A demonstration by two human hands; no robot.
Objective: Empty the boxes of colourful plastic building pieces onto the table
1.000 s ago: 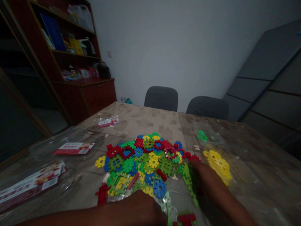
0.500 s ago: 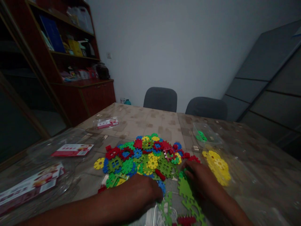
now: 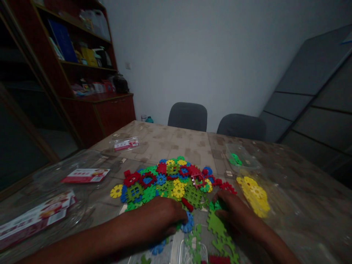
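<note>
My left hand point(image 3: 167, 216) is over the near side of a heap of coloured plastic building pieces point(image 3: 165, 185), its fingers curled downward. A blue flower-shaped disc point(image 3: 187, 223) lies at its fingertips; what the fingers hold, if anything, is hidden. To the right, my right hand point(image 3: 232, 207) hangs over light green toothed pieces point(image 3: 217, 222), thumb and forefinger apart. Between and below the hands are a green jagged piece point(image 3: 195, 242), a dark red toothed piece point(image 3: 219, 259) and a clear plastic tray point(image 3: 173, 253). Another blue disc point(image 3: 158, 248) shows under my left wrist.
Yellow flower discs point(image 3: 255, 194) sit in clear packaging at the right, with a clear box point(image 3: 247, 159) holding green pieces behind them. Clear packs with printed cards point(image 3: 86, 175) lie on the left. Two grey chairs point(image 3: 187, 115) stand beyond the table point(image 3: 189, 141).
My left hand has shifted slightly left and away from me, uncovering more of the blue disc and the tray below. My right hand has barely moved; its thumb shows more clearly.
</note>
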